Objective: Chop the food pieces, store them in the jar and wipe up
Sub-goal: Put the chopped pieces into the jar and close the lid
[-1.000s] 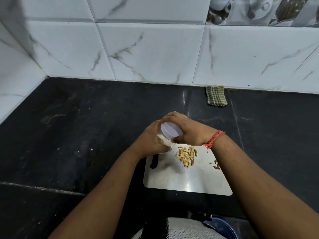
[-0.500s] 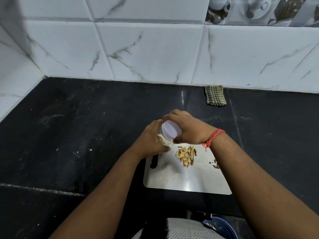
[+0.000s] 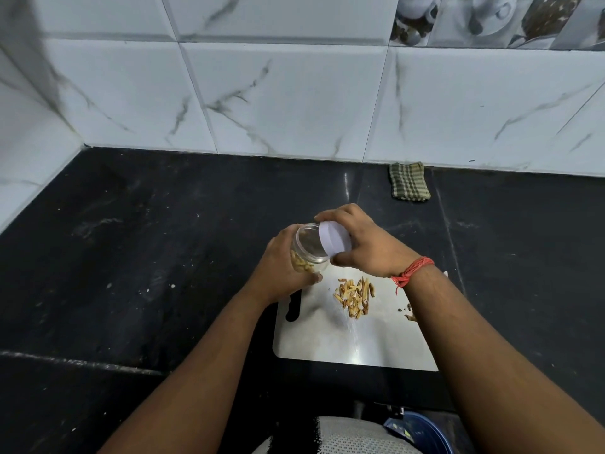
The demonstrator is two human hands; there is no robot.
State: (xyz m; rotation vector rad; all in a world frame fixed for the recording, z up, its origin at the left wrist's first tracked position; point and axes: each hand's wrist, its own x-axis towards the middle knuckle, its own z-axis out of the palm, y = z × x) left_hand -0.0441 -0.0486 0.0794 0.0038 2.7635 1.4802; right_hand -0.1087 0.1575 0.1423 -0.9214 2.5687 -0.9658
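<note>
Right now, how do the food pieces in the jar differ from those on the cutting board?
The pieces in the jar sit enclosed behind clear plastic, held up by the left hand; the pieces on the cutting board lie loose in an open, scattered pile. The jar's lot looks smaller. Both are tan, sliver-like cuts.

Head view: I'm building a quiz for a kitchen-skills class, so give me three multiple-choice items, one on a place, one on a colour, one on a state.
1. Where does the folded cloth lie?
A. against the tiled wall
B. on the cutting board
C. in the jar

2. What colour is the lid?
A. red
B. white
C. black

3. How is the jar right now?
A. sealed
B. lying empty on the counter
C. open, with its lid off

Key: 1 A, it lies where the counter meets the tiles. 2 B, the right hand holds a white disc. 3 C, the left hand grips the jar while its mouth shows beside the lid.
</note>
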